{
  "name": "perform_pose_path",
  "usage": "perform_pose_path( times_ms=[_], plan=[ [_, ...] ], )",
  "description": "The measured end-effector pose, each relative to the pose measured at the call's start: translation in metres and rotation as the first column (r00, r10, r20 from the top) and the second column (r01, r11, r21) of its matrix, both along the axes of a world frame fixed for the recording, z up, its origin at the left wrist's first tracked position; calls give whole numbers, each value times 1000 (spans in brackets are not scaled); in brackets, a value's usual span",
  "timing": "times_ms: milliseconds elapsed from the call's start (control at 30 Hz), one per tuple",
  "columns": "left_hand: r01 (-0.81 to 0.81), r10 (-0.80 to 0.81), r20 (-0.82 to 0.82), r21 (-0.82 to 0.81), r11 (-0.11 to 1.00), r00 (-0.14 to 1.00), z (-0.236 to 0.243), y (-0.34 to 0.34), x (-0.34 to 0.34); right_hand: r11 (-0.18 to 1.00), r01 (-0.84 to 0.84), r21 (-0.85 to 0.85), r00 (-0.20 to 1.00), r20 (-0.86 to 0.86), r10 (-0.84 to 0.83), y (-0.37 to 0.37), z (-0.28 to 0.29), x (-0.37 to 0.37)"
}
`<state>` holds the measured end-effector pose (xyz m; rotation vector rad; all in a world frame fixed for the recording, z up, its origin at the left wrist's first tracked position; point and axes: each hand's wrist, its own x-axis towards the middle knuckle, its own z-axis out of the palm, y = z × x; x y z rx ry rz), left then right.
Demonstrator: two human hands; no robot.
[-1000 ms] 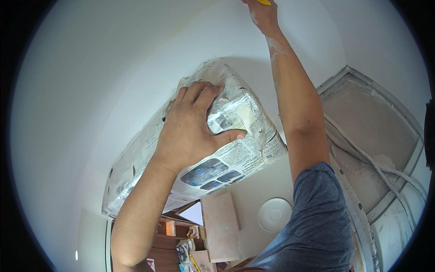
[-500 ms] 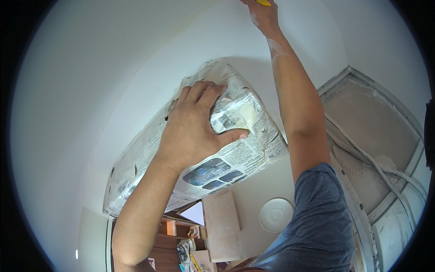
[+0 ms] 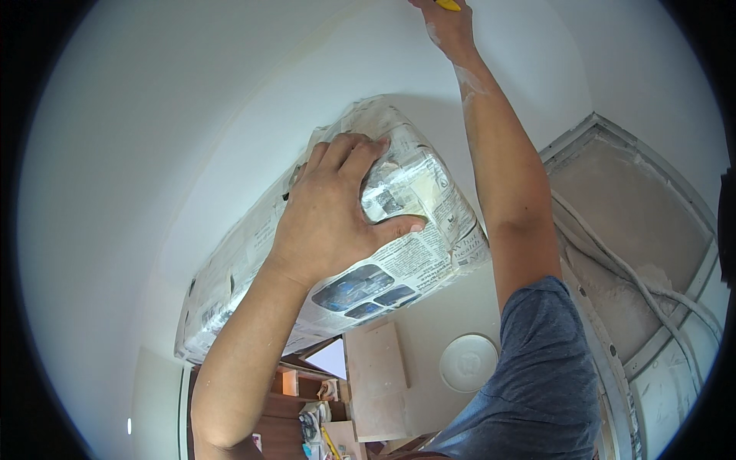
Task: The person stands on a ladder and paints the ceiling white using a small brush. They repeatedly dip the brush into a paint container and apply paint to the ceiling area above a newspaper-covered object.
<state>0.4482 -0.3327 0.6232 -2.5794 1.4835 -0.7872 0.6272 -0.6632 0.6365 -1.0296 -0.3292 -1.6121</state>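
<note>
A long boxy unit wrapped in newspaper and clear plastic [image 3: 414, 261] is fixed against the white wall. My left hand [image 3: 326, 211] lies on its wrapped face near the right end. The fingers are spread over the upper part, with the thumb stretched out to the right. High up at the picture's top edge, my right hand [image 3: 452, 31] is closed round a yellow-handled tool [image 3: 448, 4]. The tool's working end is cut off by the frame. White smears mark the right wrist and forearm.
At right, a metal-framed recess [image 3: 625, 199] opens in the surface, with grey cables [image 3: 613, 253] hanging across it. Below the unit are a round white disc [image 3: 468, 363], a pale board [image 3: 376, 376] and brown shelves [image 3: 264, 406] with assorted items.
The view has shifted very slightly. Both hands keep nearly the same places, the left on the wrapped unit and the right with the yellow-handled tool.
</note>
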Motion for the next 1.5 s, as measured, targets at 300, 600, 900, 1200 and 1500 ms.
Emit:
perform_pose_path(
  times_ms=[300, 600, 900, 1200, 1500],
  plan=[
    [-2, 2, -5, 2, 1000, 1000, 1, 0, -1, 999, -51, 0, 999, 15, 51, 4, 1, -5],
    [13, -13, 1, -4, 1000, 1000, 1, 0, -1, 998, -60, 23, 997, -42, 61, 6, 0, -4],
    [21, -21, 15, -5, 1000, 1000, 0, 0, 0, 993, -117, 0, 993, -7, 117, 9, 0, -1],
    [31, -30, 11, -10, 999, 999, 0, 0, 0, 1000, -20, -21, 999, -33, 19, 14, 1, -7],
    [15, -15, 18, 0, 1000, 1000, 0, 0, 0, 999, -20, -29, 997, -72, 18, 16, 1, -8]
  ],
)
